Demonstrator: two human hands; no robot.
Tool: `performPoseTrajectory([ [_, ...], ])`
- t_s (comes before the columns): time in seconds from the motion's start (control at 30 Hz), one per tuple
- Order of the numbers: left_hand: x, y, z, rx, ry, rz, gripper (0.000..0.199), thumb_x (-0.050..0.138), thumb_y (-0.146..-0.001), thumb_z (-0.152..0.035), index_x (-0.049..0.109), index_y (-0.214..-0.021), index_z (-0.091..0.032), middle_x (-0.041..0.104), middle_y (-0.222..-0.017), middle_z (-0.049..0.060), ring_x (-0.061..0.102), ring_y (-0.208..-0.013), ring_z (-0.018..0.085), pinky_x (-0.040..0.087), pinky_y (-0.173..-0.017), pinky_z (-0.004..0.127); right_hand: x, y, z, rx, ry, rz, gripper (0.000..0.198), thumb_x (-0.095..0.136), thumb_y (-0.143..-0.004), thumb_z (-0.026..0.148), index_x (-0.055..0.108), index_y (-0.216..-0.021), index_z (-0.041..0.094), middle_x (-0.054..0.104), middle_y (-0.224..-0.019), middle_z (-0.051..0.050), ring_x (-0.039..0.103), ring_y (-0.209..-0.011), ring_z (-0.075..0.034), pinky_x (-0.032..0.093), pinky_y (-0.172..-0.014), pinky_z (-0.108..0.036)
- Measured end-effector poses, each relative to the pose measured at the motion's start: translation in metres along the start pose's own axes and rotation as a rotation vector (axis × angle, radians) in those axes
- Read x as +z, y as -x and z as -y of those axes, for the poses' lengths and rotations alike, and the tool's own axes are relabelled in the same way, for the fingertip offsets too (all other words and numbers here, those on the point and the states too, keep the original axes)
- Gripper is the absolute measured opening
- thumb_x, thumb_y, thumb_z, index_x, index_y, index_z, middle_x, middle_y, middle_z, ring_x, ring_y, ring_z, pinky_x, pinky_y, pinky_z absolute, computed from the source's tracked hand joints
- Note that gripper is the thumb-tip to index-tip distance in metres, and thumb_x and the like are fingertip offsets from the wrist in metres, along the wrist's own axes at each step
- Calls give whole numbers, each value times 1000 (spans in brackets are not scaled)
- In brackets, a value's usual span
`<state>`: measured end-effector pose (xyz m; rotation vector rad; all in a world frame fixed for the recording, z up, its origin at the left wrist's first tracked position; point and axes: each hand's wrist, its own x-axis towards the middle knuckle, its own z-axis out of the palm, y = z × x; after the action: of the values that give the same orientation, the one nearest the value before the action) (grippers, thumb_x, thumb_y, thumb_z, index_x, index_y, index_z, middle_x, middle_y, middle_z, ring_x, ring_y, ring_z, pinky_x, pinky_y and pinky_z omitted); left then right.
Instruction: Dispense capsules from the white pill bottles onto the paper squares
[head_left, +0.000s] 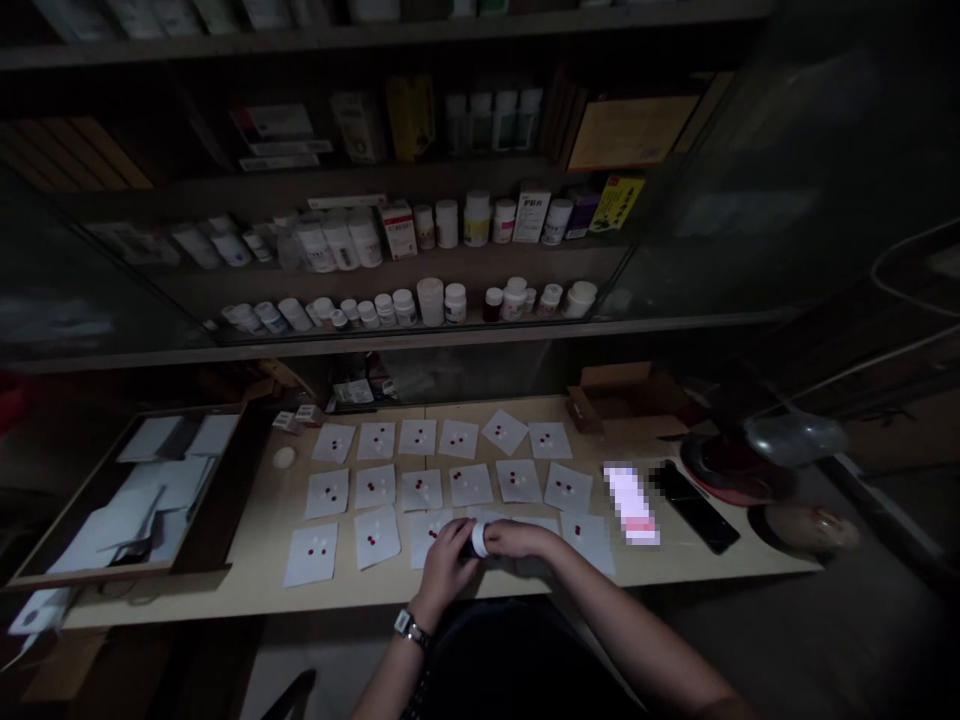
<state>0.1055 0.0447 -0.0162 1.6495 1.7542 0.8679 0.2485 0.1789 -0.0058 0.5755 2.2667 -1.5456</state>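
Observation:
Near the front edge of the table, my left hand (pixel 451 553) is wrapped round a small dark pill bottle with a white rim or cap (pixel 479 538). My right hand (pixel 513 539) is closed at the bottle's white end, its fingertips partly hidden. Rows of white paper squares (pixel 310 566) lie spread on the table (pixel 255 580), most bearing a few dark red and white pills (pixel 372 540). Both hands cover parts of the front-row papers. To the right of my hands, another paper (pixel 596 550) carries red pills.
A wooden tray (pixel 225 540) of white papers stands at the left. A round white lid (pixel 284 458) and small boxes (pixel 307 415) lie beside it. At the right are a lit, blurred-out item (pixel 630 505), a black phone (pixel 697 505) and an open cardboard box (pixel 619 400). Medicine shelves (pixel 420 340) rise behind.

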Motion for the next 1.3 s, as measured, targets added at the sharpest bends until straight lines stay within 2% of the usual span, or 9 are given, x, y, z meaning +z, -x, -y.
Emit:
performPoseTrajectory([
  [0.23, 0, -4, -1, -23, 25, -8, 58, 60, -71, -12, 50, -128, -23, 57, -124, 12, 53, -115, 26, 45, -98, 47, -7, 3, 5, 5, -27, -14, 18, 48, -80, 13, 66, -80, 14, 58, -70, 1, 45, -61, -10, 36, -58, -20],
  [0.37, 0, -4, 0, -31, 15, -10, 59, 59, -72, -12, 50, -129, -23, 57, -124, 12, 53, -115, 26, 45, -98, 48, -5, 11, 17, 37, 54, -140, 23, 48, -79, 14, 70, -88, 14, 66, -78, -3, 53, -67, -13, 38, -61, -21],
  [0.5, 1, -4, 0, -13, 8, 19, 62, 58, -71, -9, 48, -130, -24, 56, -125, 11, 51, -117, 26, 44, -99, 47, -6, 23, 34, 177, 265, -259, 25, 51, -79, 18, 73, -90, 20, 72, -87, -7, 61, -77, -18, 40, -66, -24],
  [0.67, 6, -2, 2, 10, -8, 39, 63, 58, -71, -8, 48, -131, -24, 56, -125, 11, 51, -117, 26, 44, -99, 47, -10, 30, 46, 271, 444, -255, 24, 56, -76, 18, 76, -88, 24, 73, -88, -7, 65, -82, -21, 41, -69, -25],
  [0.93, 7, 1, 0, 26, 4, 34, 62, 60, -72, -10, 47, -132, -24, 56, -125, 11, 51, -117, 24, 45, -99, 44, -9, 32, 40, 259, 387, -262, 19, 58, -73, 17, 75, -82, 22, 70, -87, -6, 62, -82, -19, 40, -69, -25],
  [1.03, 4, 0, -2, -6, -3, -1, 60, 61, -72, -10, 49, -130, -23, 57, -124, 11, 52, -116, 25, 45, -99, 46, -1, 32, 34, 117, 302, -401, 18, 55, -79, 19, 72, -81, 21, 67, -90, -5, 59, -89, -18, 40, -76, -25],
  [1.13, 1, 1, -2, -40, 1, -29, 59, 62, -71, -11, 50, -128, -23, 58, -123, 12, 54, -113, 26, 45, -97, 47, 12, 32, 25, -19, 121, -678, 21, 49, -85, 22, 69, -83, 20, 64, -97, -7, 57, -95, -19, 42, -84, -28],
  [1.23, 0, 3, -2, -67, 26, -66, 58, 62, -71, -11, 51, -127, -23, 59, -121, 11, 55, -112, 25, 46, -97, 46, 24, 38, 6, -50, -68, -939, 25, 44, -89, 28, 66, -83, 19, 64, -95, -10, 58, -93, -22, 44, -83, -32],
  [1.3, 0, 5, -1, -80, 49, -100, 58, 63, -71, -12, 51, -127, -22, 59, -121, 11, 55, -113, 25, 46, -98, 46, 28, 50, -14, -4, -113, -1029, 27, 42, -89, 32, 64, -82, 19, 64, -91, -10, 59, -90, -23, 46, -81, -33],
])
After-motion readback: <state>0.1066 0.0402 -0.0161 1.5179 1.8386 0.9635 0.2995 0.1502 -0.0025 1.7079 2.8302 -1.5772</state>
